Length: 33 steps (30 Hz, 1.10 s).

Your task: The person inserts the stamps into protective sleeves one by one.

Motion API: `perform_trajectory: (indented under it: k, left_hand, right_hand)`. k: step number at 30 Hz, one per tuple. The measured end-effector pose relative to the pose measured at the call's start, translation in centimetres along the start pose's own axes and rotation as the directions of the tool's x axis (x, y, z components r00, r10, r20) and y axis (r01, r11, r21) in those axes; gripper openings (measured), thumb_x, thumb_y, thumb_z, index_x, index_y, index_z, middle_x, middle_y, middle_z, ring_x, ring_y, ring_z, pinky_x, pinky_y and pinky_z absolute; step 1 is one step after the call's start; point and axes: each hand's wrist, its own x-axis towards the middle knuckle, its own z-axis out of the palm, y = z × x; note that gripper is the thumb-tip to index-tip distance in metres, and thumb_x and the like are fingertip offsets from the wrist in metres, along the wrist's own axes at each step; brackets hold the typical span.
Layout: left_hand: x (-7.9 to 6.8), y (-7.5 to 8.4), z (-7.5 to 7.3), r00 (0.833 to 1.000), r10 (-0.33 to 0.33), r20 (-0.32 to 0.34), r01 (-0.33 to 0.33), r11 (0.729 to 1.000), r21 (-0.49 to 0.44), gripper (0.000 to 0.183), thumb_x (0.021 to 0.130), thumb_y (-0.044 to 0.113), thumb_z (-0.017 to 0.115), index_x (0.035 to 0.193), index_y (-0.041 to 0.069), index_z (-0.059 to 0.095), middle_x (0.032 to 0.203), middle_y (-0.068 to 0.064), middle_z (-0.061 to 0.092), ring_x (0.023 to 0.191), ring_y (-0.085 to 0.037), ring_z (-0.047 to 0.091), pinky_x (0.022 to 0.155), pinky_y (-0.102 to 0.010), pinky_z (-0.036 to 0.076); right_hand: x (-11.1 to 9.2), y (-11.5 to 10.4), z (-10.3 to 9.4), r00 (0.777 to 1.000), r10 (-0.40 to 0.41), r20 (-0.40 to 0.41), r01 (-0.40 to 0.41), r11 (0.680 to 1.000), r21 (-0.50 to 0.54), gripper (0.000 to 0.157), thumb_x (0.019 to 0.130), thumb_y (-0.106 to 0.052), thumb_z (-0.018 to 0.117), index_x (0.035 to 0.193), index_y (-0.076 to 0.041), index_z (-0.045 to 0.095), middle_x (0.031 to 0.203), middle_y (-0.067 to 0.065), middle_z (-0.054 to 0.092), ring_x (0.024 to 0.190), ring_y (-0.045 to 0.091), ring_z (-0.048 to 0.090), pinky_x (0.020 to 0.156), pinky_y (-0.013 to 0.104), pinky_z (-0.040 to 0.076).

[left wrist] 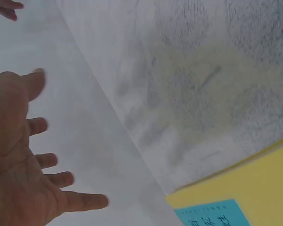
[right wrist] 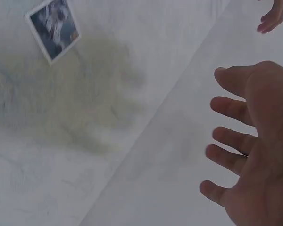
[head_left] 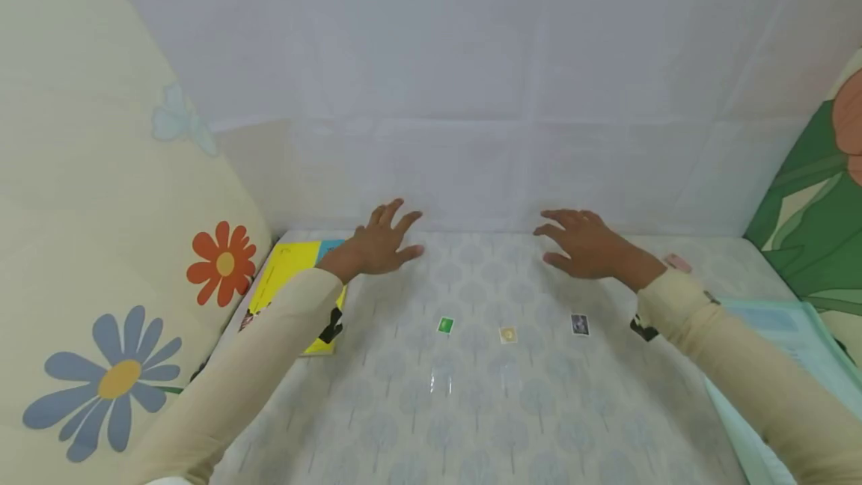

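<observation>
My left hand (head_left: 381, 245) is held above the far left of the table, fingers spread and holding nothing. Its palm (left wrist: 19, 183) faces the left wrist camera. Across from it, my right hand (head_left: 584, 247) hovers over the far right, its fingers apart and likewise free of any object. On the cloth nearer me lie three small stamp-like pictures in a row: a green one (head_left: 446, 325), a tan one (head_left: 508, 334) and a dark one (head_left: 580, 325). The dark picture (right wrist: 54, 28), white-bordered, also appears in the right wrist view.
A yellow book (head_left: 289, 268) with a blue patch lies at the left, partly behind my left forearm. At the right is a pale green tray-like item (head_left: 795, 328); a small pink object (head_left: 677, 263) lies behind my right wrist. A white sheet (head_left: 471, 96) rises behind the patterned tablecloth (head_left: 471, 432).
</observation>
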Motion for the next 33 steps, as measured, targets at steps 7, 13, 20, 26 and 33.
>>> perform_trajectory:
  k: [7, 13, 20, 26, 33]
  left_hand:
    - [-1.0, 3.4, 0.8, 0.989, 0.063, 0.135, -0.068, 0.997, 0.027, 0.065, 0.105, 0.043, 0.051, 0.159, 0.02, 0.024, 0.166, -0.016, 0.003, 0.151, -0.038, 0.008, 0.107, -0.063, 0.035]
    - [-2.0, 6.0, 1.8, 0.97, 0.114, 0.216, -0.134, 0.988, 0.077, 0.046, 0.104, 0.038, 0.055, 0.141, 0.011, 0.051, 0.144, -0.014, 0.042, 0.128, -0.028, 0.044, 0.098, -0.044, 0.048]
    - [-4.1, 9.3, 3.4, 0.932, -0.007, 0.362, -0.034, 0.994, 0.107, 0.026, 0.102, 0.035, 0.061, 0.111, 0.012, 0.066, 0.092, 0.001, 0.06, 0.077, -0.014, 0.055, 0.069, -0.032, 0.048]
    - [-5.9, 11.1, 4.4, 0.907, -0.002, 0.421, -0.056, 0.991, 0.126, 0.026, 0.1, 0.036, 0.064, 0.106, 0.012, 0.068, 0.084, 0.0, 0.059, 0.069, -0.015, 0.054, 0.061, -0.031, 0.047]
    - [-6.9, 11.6, 5.7, 0.892, -0.066, 0.448, 0.033, 0.996, 0.081, 0.032, 0.092, 0.041, 0.074, 0.102, 0.011, 0.067, 0.083, -0.002, 0.058, 0.068, -0.018, 0.059, 0.052, -0.033, 0.053]
  right_hand:
    - [0.2, -2.7, 1.0, 0.993, -0.115, 0.036, 0.114, 0.993, 0.043, 0.029, 0.1, -0.028, 0.064, 0.123, -0.011, 0.066, 0.135, 0.014, 0.058, 0.124, 0.033, 0.053, 0.1, 0.057, 0.042]
    - [0.5, -5.8, 2.2, 0.974, -0.211, 0.084, 0.204, 0.975, 0.089, 0.023, 0.099, -0.025, 0.066, 0.118, -0.013, 0.069, 0.118, 0.006, 0.065, 0.107, 0.024, 0.06, 0.09, 0.047, 0.049]
    - [1.4, -8.6, 3.7, 0.936, -0.352, 0.029, 0.346, 0.931, 0.112, 0.019, 0.098, -0.021, 0.068, 0.116, -0.014, 0.069, 0.109, 0.003, 0.066, 0.099, 0.018, 0.061, 0.083, 0.039, 0.052]
    - [2.4, -10.6, 4.8, 0.904, -0.427, -0.019, 0.427, 0.901, 0.072, 0.018, 0.098, -0.019, 0.067, 0.116, -0.014, 0.069, 0.106, 0.001, 0.066, 0.095, 0.017, 0.062, 0.08, 0.036, 0.052]
    - [3.5, -13.0, 5.1, 0.934, -0.358, -0.007, 0.356, 0.928, 0.106, 0.014, 0.099, -0.017, 0.065, 0.112, -0.014, 0.07, 0.102, -0.001, 0.067, 0.093, 0.016, 0.062, 0.078, 0.034, 0.052]
